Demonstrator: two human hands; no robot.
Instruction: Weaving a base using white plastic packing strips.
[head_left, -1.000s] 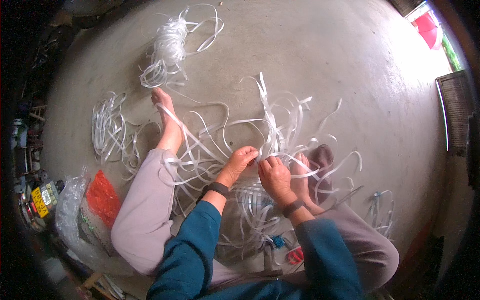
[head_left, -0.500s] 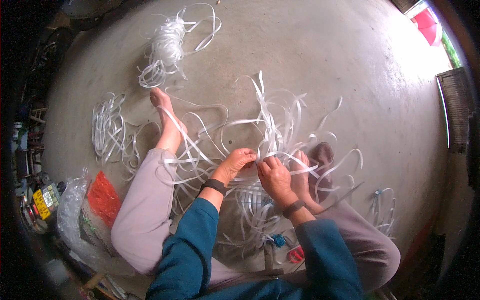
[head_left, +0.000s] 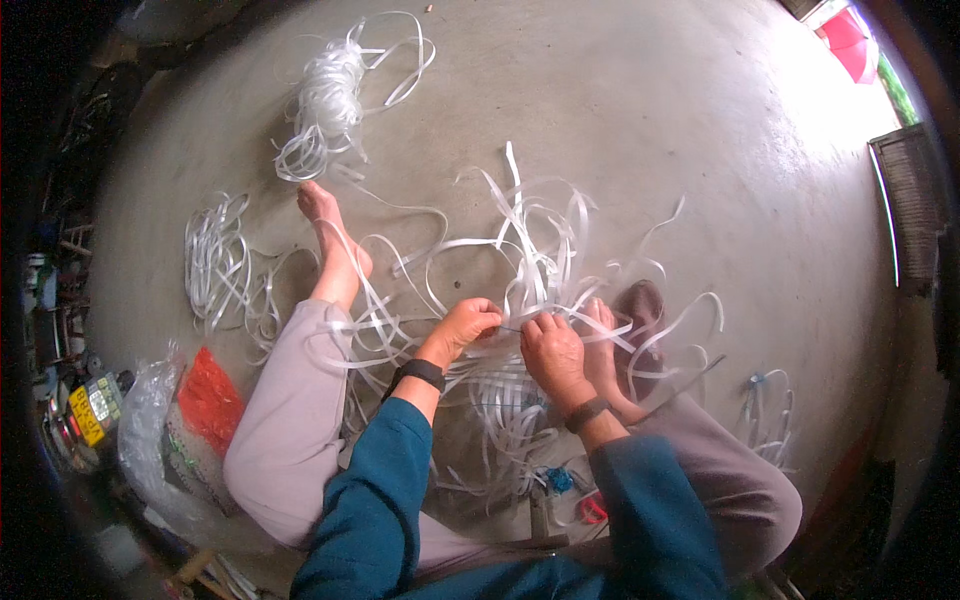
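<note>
My left hand (head_left: 468, 328) is closed in a pinch with its fingertips pointing right. Close beside it, my right hand (head_left: 553, 352) is closed with fingers curled over the white plastic straps (head_left: 530, 285). A thin dark strand spans the small gap between the two hands; its kind is too small to tell. Loose strap ends fan out beyond the fingers and curl across the floor. Below the hands, between my legs, hangs a partly woven section of white straps (head_left: 500, 395). My hands and forearms partly hide it.
A bundled coil of white strap (head_left: 330, 95) lies far left, with a looser coil (head_left: 215, 260) nearer. Red mesh (head_left: 210, 388) and clear plastic sheeting (head_left: 145, 430) lie left of my knee. A long thin grey strip (head_left: 690, 382) sticks out past my right wrist. My bare feet rest among straps.
My hands have drawn slightly apart, and the dark strand shows between them. The upright strap ends have swung a little to the left.
</note>
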